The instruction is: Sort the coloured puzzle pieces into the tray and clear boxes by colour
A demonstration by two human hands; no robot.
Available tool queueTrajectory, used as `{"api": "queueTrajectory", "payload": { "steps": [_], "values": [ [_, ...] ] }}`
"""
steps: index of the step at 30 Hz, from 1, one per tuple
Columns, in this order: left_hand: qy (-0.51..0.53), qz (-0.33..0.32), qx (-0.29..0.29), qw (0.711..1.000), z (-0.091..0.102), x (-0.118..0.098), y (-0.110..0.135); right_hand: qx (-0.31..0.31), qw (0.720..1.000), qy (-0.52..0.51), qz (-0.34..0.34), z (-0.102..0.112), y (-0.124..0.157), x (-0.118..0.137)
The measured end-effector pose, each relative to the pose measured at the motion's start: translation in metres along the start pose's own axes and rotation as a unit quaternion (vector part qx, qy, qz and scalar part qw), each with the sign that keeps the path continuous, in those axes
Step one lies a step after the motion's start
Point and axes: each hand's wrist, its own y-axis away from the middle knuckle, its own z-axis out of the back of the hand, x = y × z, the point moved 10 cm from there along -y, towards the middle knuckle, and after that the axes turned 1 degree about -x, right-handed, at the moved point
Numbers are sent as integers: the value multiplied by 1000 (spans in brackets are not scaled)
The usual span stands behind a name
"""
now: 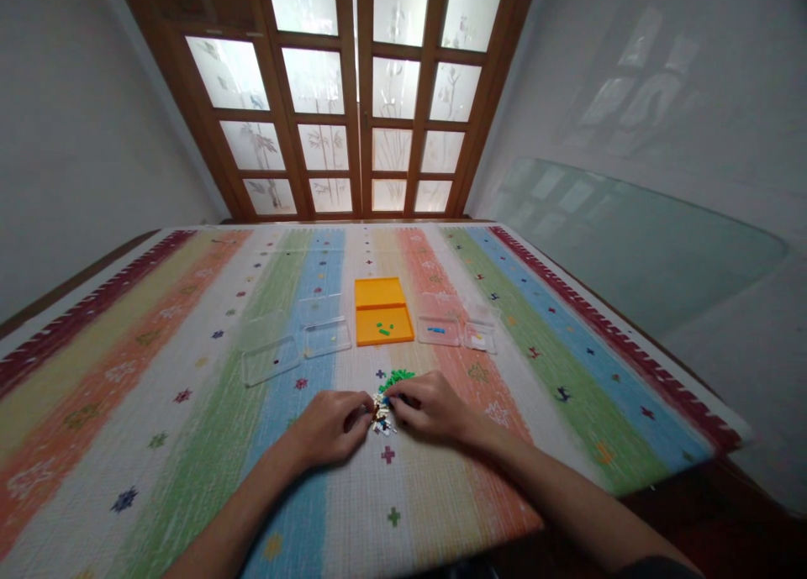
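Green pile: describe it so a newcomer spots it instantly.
On the striped cloth, find the orange box. Between it and the right hand lies the green pile. Its pieces look all green; the adjoining mixed pile is largely white.

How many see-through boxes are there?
4. Left of the orange box: the outer left box and inner left box. Right of it: the inner right box and outer right box.

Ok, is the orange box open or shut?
Open: the orange box has its lid laid back on the far side, and green pieces show inside.
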Motion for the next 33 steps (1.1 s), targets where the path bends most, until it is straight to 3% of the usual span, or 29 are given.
{"api": "queueTrajectory", "payload": {
  "steps": [9, 16, 25, 33],
  "values": [
    [-21, 18, 1, 1000, -3, 5, 1, -43, 999, 10, 18, 18, 3, 5],
    [-36, 16, 2, 999, -4, 2, 1, -53, 997, 26, 41, 16, 6, 10],
    [-63, 28, 8, 998, -6, 7, -1, -51, 998, 11, 22, 15, 6, 6],
    [-47, -37, -56, 997, 6, -7, 1, -15, 1000, -9, -3, 5, 4, 8]
  ]
}}
